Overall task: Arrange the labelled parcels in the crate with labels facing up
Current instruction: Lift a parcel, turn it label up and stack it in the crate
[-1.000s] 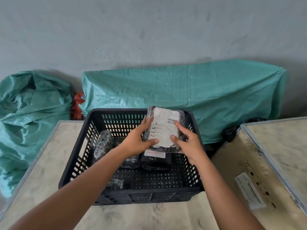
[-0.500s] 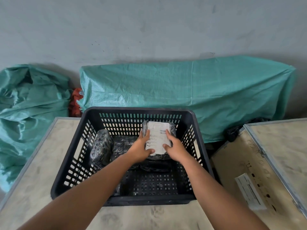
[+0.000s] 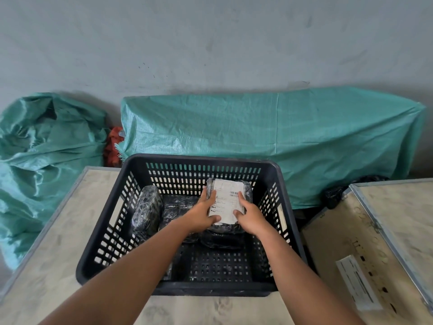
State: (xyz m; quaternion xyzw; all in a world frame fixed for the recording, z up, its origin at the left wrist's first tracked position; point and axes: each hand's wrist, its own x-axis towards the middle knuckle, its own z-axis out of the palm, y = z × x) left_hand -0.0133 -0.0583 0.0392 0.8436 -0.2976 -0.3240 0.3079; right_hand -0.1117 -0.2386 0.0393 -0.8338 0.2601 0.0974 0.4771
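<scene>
Now, left hand (image 3: 203, 213): fingers curled along the left edge of the black plastic-wrapped parcel with a white printed label (image 3: 228, 202), thumb pressed on the label's lower edge.
Right hand (image 3: 248, 215): fingers closed on the same parcel's right side.
Parcel: label facing up, inside the black slotted plastic crate (image 3: 287, 207) near its far right corner, resting on other black wrapped parcels (image 3: 178, 206).
Upright parcel (image 3: 146, 211): leaning by the crate's left wall.
Crate: standing on a pale wooden board (image 3: 54, 259).
</scene>
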